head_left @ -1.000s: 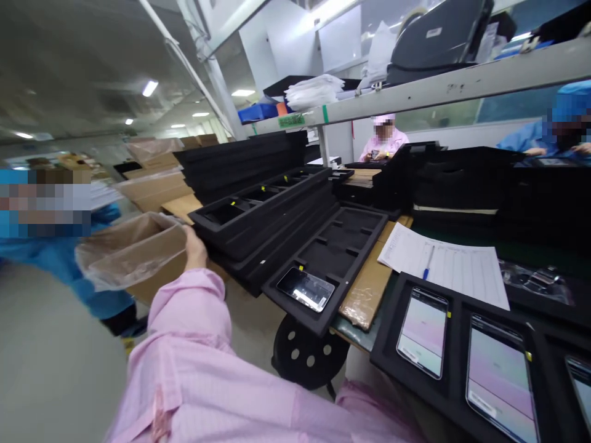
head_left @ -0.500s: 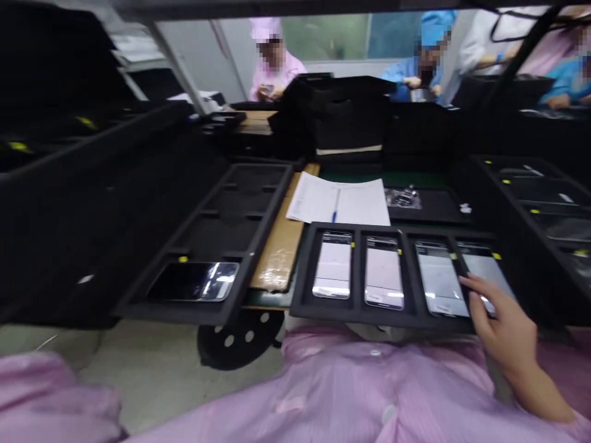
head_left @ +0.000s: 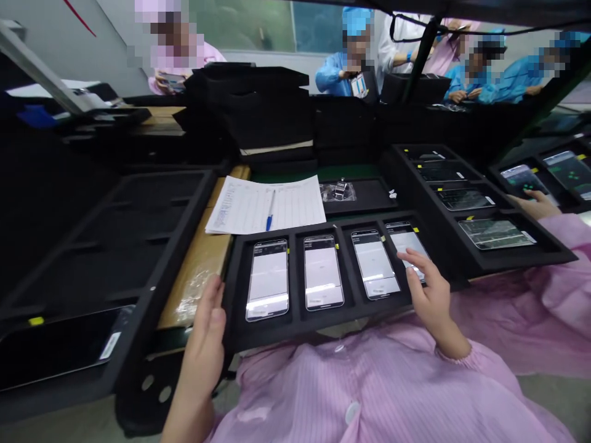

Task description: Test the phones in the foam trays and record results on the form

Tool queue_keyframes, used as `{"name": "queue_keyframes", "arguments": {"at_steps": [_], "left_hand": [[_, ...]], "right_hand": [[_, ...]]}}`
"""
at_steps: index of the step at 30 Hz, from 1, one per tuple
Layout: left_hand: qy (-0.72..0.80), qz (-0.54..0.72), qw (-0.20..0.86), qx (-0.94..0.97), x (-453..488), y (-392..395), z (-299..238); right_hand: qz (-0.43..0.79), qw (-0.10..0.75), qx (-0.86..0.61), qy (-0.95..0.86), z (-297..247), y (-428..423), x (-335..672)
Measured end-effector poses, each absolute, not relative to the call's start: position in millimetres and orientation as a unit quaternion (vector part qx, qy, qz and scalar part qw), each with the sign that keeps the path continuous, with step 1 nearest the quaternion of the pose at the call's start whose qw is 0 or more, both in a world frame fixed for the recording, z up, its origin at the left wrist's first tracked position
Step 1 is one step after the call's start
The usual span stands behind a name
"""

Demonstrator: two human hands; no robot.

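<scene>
A black foam tray lies before me with several lit smartphones in its slots, each with a yellow tab beside it. My right hand is over the rightmost phone, fingers apart, fingertips at its screen; whether they touch it I cannot tell. My left hand is held edge-on at the tray's left end, fingers straight and nothing in them. Left of it, the leftmost phone in the tray has company in a second black tray, where a dark phone lies.
A printed sheet with a blue pen lies behind the tray, near a small clear bag. Brown-taped board runs along the left. At right, another phone tray stands near a co-worker's hand. Other people work behind.
My view has swung to the right. My left hand has come into view beside the tray. My right hand stays over the rightmost phone, and a co-worker's hand now shows at right.
</scene>
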State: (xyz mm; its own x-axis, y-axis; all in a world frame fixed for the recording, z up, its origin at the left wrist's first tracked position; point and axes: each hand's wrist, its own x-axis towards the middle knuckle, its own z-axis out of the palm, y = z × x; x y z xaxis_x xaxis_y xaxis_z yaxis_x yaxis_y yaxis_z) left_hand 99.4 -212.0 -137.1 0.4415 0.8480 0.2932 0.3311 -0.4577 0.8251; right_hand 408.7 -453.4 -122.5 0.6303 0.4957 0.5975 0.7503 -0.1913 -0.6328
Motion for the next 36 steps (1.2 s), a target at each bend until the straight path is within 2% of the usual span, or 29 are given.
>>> {"name": "queue_keyframes", "arguments": {"at_steps": [3, 8, 11, 14, 18, 22, 25, 27, 32, 36], "left_hand": [[0.411, 0.362, 0.324, 0.772, 98, -220, -124], [0.410, 0.284, 0.111, 0.859, 127, -221, -97], [0.424, 0.224, 0.061, 0.875, 153, -216, -90], [0.385, 0.254, 0.033, 0.887, 168, -218, -86], [0.294, 0.310, 0.034, 0.904, 163, -225, -87], [0.295, 0.285, 0.007, 0.912, 152, -226, -98], [0.295, 0.277, 0.010, 0.914, 162, -230, -101], [0.251, 0.261, 0.040, 0.931, 178, -236, -101], [0.162, 0.215, 0.093, 0.958, 205, -250, -102], [0.171, 0.255, 0.148, 0.940, 187, -251, -94]], "right_hand": [[-0.103, 0.485, -0.765, -0.412, -121, -454, 408], [-0.097, 0.458, -0.781, -0.413, -116, -455, 416], [-0.131, 0.436, -0.787, -0.416, -112, -452, 419], [-0.124, 0.398, -0.771, -0.481, -107, -443, 412], [-0.069, 0.308, -0.753, -0.577, -104, -436, 410], [-0.180, 0.304, -0.830, -0.433, -110, -447, 434], [-0.199, 0.280, -0.858, -0.382, -114, -455, 448], [-0.183, 0.293, -0.850, -0.398, -115, -459, 448], [-0.195, 0.393, -0.800, -0.408, -109, -481, 431], [-0.212, 0.371, -0.806, -0.409, -112, -511, 425]]}}
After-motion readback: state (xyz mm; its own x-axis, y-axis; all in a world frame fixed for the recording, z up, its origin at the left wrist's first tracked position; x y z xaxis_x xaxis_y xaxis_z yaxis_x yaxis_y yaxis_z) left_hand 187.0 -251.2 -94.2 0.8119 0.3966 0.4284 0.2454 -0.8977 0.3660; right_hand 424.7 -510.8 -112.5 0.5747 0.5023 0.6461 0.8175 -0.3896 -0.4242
